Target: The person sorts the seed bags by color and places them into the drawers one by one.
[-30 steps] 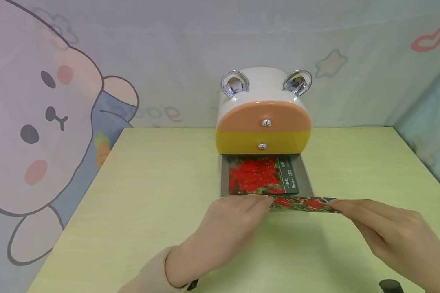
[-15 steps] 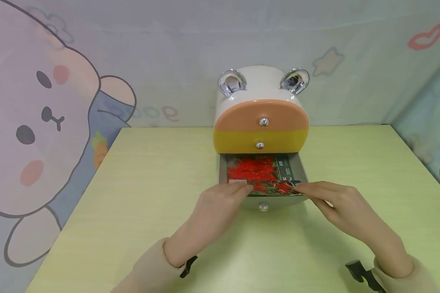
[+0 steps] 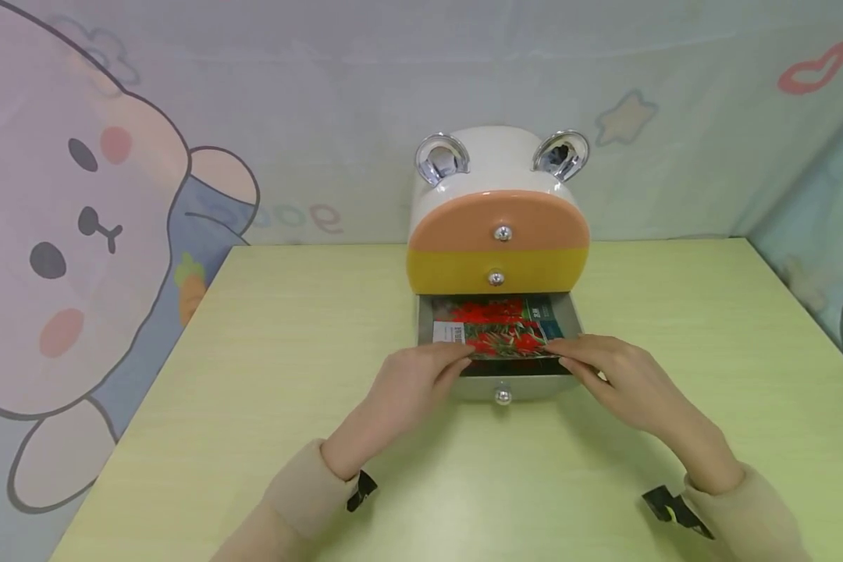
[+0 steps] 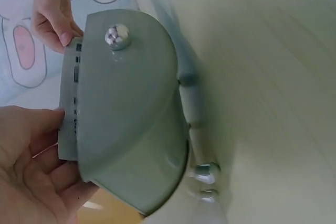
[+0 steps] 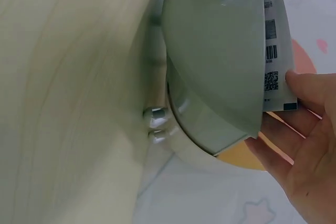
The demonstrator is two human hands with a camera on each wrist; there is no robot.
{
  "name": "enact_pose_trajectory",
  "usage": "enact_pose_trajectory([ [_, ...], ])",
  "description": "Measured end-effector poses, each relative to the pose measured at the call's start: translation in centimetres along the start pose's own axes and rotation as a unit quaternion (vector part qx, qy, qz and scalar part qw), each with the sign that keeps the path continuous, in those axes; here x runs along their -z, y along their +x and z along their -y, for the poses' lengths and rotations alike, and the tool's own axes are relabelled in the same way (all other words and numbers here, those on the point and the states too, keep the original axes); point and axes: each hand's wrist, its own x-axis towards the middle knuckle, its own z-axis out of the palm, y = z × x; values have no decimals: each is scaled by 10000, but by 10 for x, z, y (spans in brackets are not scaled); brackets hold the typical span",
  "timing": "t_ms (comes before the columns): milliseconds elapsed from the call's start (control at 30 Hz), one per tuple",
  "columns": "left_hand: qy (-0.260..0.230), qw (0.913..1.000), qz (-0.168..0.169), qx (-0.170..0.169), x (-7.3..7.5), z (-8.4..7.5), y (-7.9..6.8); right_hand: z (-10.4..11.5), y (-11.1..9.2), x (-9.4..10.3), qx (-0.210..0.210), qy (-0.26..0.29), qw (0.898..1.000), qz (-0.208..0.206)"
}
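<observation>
Both hands hold a flat seed packet point(image 3: 509, 340) with red flowers, green leaves and a white panel at its left end. It is tilted over the pulled-out grey-green drawer point(image 3: 534, 386). My left hand point(image 3: 414, 382) pinches its near left corner, my right hand point(image 3: 618, 376) its near right corner. Another red-flower packet point(image 3: 488, 311) lies in the drawer, partly hidden beneath the held one. In the wrist views the held packet's printed back point(image 5: 281, 72) with barcodes stands out above the drawer front point(image 4: 126, 93), and finger undersides are close to the drawer's upper edge.
The drawer belongs to a white rounded cabinet point(image 3: 502, 156) with silver ears. Its orange drawer point(image 3: 499, 222) and yellow drawer point(image 3: 457, 272) are pushed in. A pale yellow-green table point(image 3: 309, 336) carries it, before a cartoon-printed cloth point(image 3: 323, 117).
The held packet has moved away from me, from in front of the drawer to above it, and its flowered face shows more. Both hands went with it; the head view shifted slightly.
</observation>
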Motion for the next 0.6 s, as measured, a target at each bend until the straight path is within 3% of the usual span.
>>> enact_pose_trajectory([
  [167,-185,9994,278,91,-2,7,7,-6,6,-7,-250,3,9993,261],
  [600,21,9979,622,195,-11,14,19,-19,23,-18,-7,-516,9971,554],
])
